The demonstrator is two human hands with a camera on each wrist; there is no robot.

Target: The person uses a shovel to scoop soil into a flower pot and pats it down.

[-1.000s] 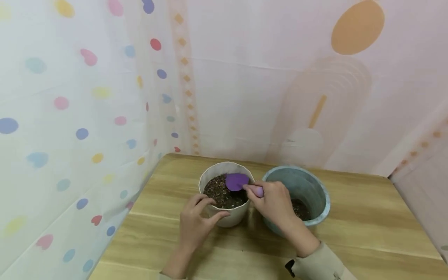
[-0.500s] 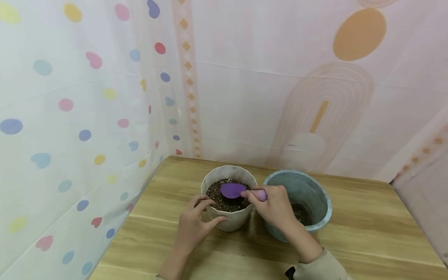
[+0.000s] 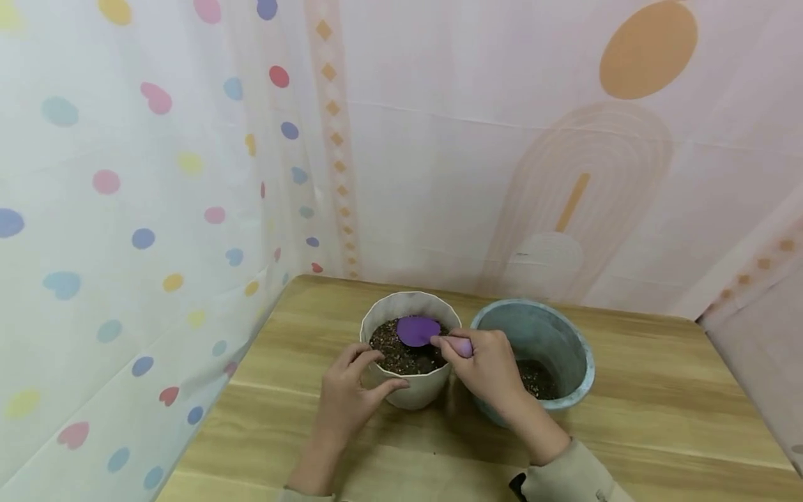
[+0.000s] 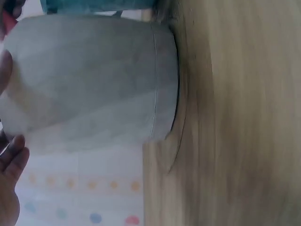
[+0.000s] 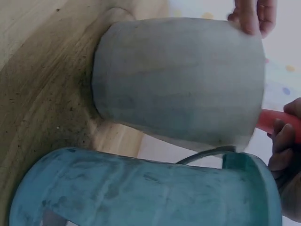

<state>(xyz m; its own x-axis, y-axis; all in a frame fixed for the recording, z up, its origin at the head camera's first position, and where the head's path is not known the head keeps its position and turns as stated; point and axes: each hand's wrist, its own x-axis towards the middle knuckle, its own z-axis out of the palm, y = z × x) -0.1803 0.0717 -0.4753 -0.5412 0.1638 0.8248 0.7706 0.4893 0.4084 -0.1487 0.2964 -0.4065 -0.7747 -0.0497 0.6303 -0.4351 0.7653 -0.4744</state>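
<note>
A white flower pot (image 3: 414, 392) with a scalloped rim stands on the table, filled with dark soil (image 3: 396, 354) to somewhat below the rim. My left hand (image 3: 347, 392) grips its near left rim, thumb on the outer wall and fingers curled over the edge. In my right hand (image 3: 491, 366) I hold a small purple garden trowel (image 3: 419, 331) by its handle, the blade lying over the soil inside the pot. The handle (image 5: 277, 123) looks red in the right wrist view. A blue-green bucket (image 3: 580, 380) stands to the right, partly behind my right forearm, with some soil (image 3: 536, 380) at its bottom.
The wooden table (image 3: 665, 404) reaches back to a patterned curtain (image 3: 439, 174). Another dotted curtain (image 3: 138, 300) hangs along the left side. Pot and bucket stand close together. A few dark specks lie on the tabletop near the pot.
The trowel blade has shifted a little to and fro over the soil and now sits slightly left of its place a second ago. The left hand stays on the rim; the head view tilts slightly.
</note>
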